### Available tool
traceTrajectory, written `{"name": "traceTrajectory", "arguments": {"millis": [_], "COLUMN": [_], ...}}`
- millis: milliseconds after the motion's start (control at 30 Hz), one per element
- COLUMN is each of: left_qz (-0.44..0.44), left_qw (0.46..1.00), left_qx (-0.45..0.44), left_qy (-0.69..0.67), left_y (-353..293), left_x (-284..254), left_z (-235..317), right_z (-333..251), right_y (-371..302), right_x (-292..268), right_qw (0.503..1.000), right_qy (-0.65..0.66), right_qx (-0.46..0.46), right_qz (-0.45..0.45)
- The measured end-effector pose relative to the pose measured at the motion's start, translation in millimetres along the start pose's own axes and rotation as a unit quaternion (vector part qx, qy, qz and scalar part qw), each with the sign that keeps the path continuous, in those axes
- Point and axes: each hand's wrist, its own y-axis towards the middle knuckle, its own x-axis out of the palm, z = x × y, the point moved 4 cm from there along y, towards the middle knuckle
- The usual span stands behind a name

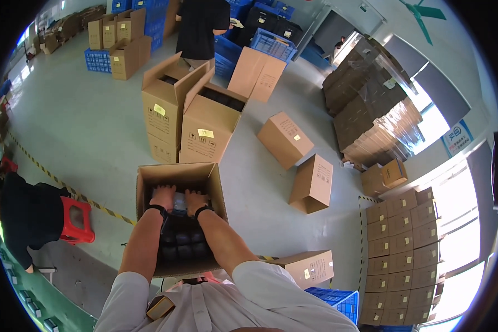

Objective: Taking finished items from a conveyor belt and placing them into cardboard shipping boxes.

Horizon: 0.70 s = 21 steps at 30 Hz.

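Note:
An open brown cardboard box (178, 172) stands on the floor right below me, holding several dark rounded items (183, 243) packed in rows. My left hand (163, 197) and my right hand (195, 200) both reach down into the far end of the box. Together they press on or grip a pale, clear-wrapped item (180, 206) between them. Each wrist wears a dark band. My forearms cover part of the box's contents.
Two tall open cartons (189, 119) stand just beyond the box. Closed cartons (299, 160) lie on the floor to the right, one (310, 267) beside me. Stacked boxes (401, 254) and wrapped pallets (371, 110) fill the right. A seated person (27, 216) on a red stool (74, 221) is left; another person (199, 27) stands far back by blue crates (271, 44).

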Motion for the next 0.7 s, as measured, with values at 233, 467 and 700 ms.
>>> {"name": "traceTrajectory", "arguments": {"millis": [233, 467, 700], "left_qz": [0.095, 0.112, 0.076], "left_qw": [0.995, 0.987, 0.987], "left_qx": [0.006, 0.005, -0.056], "left_qy": [-0.032, -0.117, -0.128], "left_y": [32.9, 62.3, 64.5], "left_x": [100.7, 98.1, 185.7], "left_z": [-26.0, -19.4, -29.3], "right_z": [-6.2, 20.7, 10.6], "right_y": [38.6, 73.6, 89.4], "right_x": [80.8, 82.3, 153.6], "right_qw": [0.99, 0.999, 0.999], "right_qy": [-0.004, 0.021, 0.002], "right_qx": [0.041, -0.01, -0.033], "right_qz": [0.135, 0.034, -0.008]}}
